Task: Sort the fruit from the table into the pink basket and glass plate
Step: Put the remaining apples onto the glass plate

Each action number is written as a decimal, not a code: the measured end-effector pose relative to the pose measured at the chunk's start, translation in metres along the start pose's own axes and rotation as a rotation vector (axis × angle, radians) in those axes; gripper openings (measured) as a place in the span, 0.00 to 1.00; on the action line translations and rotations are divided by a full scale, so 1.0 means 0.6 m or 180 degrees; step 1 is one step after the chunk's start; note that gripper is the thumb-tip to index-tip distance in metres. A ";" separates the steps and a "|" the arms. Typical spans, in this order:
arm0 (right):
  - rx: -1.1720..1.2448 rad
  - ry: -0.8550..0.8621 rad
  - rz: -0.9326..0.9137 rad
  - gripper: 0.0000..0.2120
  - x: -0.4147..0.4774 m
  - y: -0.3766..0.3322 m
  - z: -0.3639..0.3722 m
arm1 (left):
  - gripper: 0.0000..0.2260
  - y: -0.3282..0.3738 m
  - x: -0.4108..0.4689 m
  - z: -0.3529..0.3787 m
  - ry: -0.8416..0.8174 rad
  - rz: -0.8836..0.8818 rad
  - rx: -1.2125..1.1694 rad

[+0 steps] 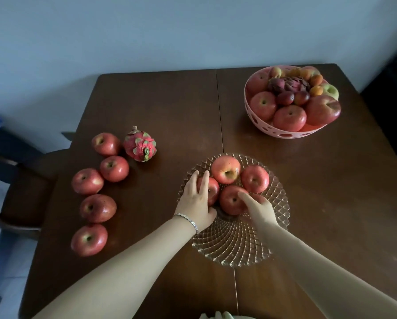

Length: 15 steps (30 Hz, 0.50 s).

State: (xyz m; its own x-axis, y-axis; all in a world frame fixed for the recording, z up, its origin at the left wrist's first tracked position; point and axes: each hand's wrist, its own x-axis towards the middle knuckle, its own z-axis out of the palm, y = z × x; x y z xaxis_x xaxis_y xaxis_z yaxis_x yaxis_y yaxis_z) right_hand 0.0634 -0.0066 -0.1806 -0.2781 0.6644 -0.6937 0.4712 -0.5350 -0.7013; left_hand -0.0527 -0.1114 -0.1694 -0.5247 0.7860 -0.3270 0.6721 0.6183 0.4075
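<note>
A patterned glass plate (239, 245) lies at the table's near middle with several red apples on its far half. My left hand (196, 201) grips the left apple (212, 189) on the plate, fingers over its top and thumb beneath. My right hand (258, 207) holds the near apple (231, 201), its index finger stretched across the top. Two more apples (225, 169) (254, 179) sit behind them. The pink basket (268, 128) at the far right is full of apples and small fruit. Several apples (97, 208) and a dragon fruit (140, 143) lie on the table at left.
The dark wooden table (160, 107) stands against a pale wall. A wooden chair (20, 187) sits off its left edge. Something pale green (220, 316) peeks in at the bottom edge. A dark object stands at the far right.
</note>
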 end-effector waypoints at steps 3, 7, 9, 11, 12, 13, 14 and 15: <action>0.0009 0.0066 -0.0044 0.20 0.003 0.004 -0.001 | 0.38 -0.004 -0.001 -0.007 -0.0082 0.0055 -0.0050; -0.0179 0.0124 -0.0172 0.23 -0.002 0.010 -0.002 | 0.35 -0.009 -0.007 -0.008 0.0058 0.0225 0.0193; -0.0182 0.0117 -0.0168 0.24 -0.003 0.011 -0.004 | 0.35 -0.010 -0.006 -0.009 0.0159 0.0200 0.0265; -0.0161 0.0066 -0.0086 0.25 -0.005 0.009 -0.005 | 0.36 -0.012 -0.007 -0.015 0.0210 0.0149 0.0260; -0.0186 0.0053 -0.0057 0.24 -0.006 0.007 -0.005 | 0.36 -0.017 -0.012 -0.021 0.0267 0.0112 0.0213; -0.0218 0.0069 -0.0040 0.23 -0.007 0.006 -0.006 | 0.36 -0.023 -0.018 -0.028 0.0379 0.0080 0.0157; -0.0264 0.0086 -0.0049 0.23 -0.009 0.003 -0.004 | 0.35 -0.035 -0.030 -0.038 0.0600 0.0026 0.0124; -0.0308 0.0126 -0.0053 0.22 -0.011 0.001 -0.003 | 0.33 -0.049 -0.042 -0.047 0.0888 -0.0068 0.0162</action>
State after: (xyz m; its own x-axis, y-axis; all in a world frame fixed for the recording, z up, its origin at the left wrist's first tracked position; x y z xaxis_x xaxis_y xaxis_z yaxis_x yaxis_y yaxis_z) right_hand 0.0668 -0.0104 -0.1762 -0.2543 0.6939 -0.6737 0.5459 -0.4720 -0.6922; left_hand -0.0739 -0.1491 -0.1492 -0.6577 0.7484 -0.0849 0.6810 0.6390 0.3576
